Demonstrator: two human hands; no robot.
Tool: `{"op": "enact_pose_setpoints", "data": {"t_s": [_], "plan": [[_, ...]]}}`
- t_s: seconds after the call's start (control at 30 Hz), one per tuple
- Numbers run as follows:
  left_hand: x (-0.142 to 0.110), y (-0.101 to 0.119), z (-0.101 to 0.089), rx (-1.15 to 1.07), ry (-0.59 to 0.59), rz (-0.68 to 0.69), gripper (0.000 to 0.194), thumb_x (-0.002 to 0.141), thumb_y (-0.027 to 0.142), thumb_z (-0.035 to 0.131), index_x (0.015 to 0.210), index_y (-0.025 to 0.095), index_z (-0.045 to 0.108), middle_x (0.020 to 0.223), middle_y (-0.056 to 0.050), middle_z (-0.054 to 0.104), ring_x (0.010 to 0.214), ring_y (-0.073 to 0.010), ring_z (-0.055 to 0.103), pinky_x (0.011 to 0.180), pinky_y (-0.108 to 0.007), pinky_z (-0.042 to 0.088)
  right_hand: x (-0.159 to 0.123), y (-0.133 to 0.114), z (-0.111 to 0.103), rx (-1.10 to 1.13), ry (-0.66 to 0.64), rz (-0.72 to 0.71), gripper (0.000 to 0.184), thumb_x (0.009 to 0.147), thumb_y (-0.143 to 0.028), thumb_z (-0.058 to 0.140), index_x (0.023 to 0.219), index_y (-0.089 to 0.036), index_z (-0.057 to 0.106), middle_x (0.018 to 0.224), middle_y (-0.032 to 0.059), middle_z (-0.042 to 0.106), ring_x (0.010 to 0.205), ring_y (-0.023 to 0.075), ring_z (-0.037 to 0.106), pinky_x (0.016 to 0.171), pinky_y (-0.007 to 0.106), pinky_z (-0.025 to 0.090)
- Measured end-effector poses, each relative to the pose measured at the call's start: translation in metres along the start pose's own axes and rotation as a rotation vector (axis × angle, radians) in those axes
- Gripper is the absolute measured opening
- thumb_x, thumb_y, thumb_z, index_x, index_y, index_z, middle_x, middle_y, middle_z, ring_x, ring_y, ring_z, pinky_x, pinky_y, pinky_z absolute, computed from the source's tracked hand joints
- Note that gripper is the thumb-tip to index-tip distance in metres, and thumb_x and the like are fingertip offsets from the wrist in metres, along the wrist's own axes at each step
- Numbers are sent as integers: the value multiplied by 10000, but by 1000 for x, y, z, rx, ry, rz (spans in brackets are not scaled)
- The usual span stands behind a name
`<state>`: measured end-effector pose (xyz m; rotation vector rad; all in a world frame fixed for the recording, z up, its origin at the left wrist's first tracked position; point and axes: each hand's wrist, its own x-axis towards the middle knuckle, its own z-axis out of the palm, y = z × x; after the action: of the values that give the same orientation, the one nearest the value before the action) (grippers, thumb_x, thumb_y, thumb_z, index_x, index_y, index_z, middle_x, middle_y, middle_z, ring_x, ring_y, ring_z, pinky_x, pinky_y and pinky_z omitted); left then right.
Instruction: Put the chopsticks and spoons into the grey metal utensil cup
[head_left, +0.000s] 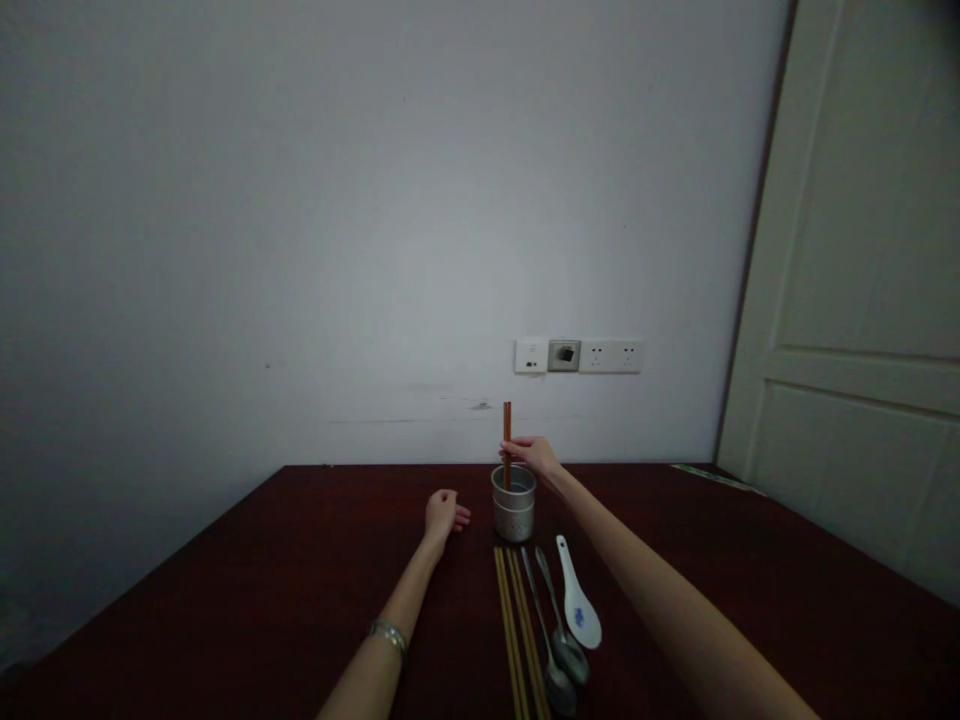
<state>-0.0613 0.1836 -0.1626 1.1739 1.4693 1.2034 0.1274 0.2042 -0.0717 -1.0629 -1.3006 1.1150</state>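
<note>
My right hand point(531, 453) pinches a pair of brown chopsticks point(508, 425), held upright with their lower ends inside a metal cup point(514, 517). To the left of the cup, my left hand point(442, 513) rests at the table, holding nothing, its fingers loosely apart and pointing right. In front of the cup lie several pale wooden chopsticks point(517, 625) side by side. Beside them are two metal spoons, one longer-handled point(557, 688) and one point(570, 655) partly next to it. A white ceramic spoon point(580, 612) with a blue mark lies to their right.
Everything stands on a dark red-brown table point(300, 580) that meets a pale wall point(375, 250). Wall sockets point(611, 356) sit above the table's back edge. A light panelled door point(862, 300) is on the right. A thin flat strip point(716, 478) lies at the back right.
</note>
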Motion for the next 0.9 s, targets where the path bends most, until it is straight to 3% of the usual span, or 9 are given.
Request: {"op": "enact_pose_setpoints", "data": {"t_s": [0.27, 0.43, 0.53, 0.63, 0.77, 0.9], "plan": [[0, -2, 0, -15, -4, 25, 237, 842, 239, 322, 955, 94, 472, 593, -73, 644, 401, -99, 560, 369, -154, 368, -1, -1, -8, -28, -19, 35, 302, 593, -349, 713, 768, -107, 667, 759, 98, 685, 587, 140, 619, 502, 208, 459], [3, -4, 0, 6, -9, 19, 221, 838, 229, 338, 948, 96, 476, 601, -77, 646, 406, -100, 563, 369, -155, 368, -6, 5, -38, -69, 40, 60, 388, 651, -457, 635, 842, -119, 649, 879, 131, 676, 681, 163, 636, 564, 235, 469], [3, -4, 1, 17, -5, 23, 211, 839, 222, 341, 952, 103, 474, 595, -69, 643, 410, -98, 565, 377, -152, 371, -17, 22, -67, -274, 195, 19, 393, 716, -474, 542, 813, -111, 658, 822, 122, 688, 733, 196, 638, 607, 255, 460], [1, -3, 1, 37, 7, 21, 194, 835, 207, 353, 957, 110, 469, 575, -51, 631, 410, -91, 560, 385, -145, 369, -36, 47, -101, -662, 290, -118, 374, 746, -441, 491, 700, -122, 683, 785, 111, 693, 811, 254, 627, 692, 284, 444], [-1, -1, 0, 68, 23, 33, 183, 825, 181, 360, 953, 110, 470, 562, -42, 622, 413, -92, 560, 380, -143, 360, -66, 79, -140, -911, 275, -151, 367, 788, -378, 416, 893, -146, 680, 944, 101, 671, 910, 244, 606, 778, 278, 431], [-2, -1, 0, 91, 32, 44, 185, 822, 183, 364, 945, 106, 476, 581, -56, 630, 431, -98, 570, 374, -144, 354, -85, 97, -158, -1092, 237, -153, 359, 787, -298, 409, 997, -127, 645, 1073, 111, 618, 1009, 218, 562, 894, 279, 384]]}}
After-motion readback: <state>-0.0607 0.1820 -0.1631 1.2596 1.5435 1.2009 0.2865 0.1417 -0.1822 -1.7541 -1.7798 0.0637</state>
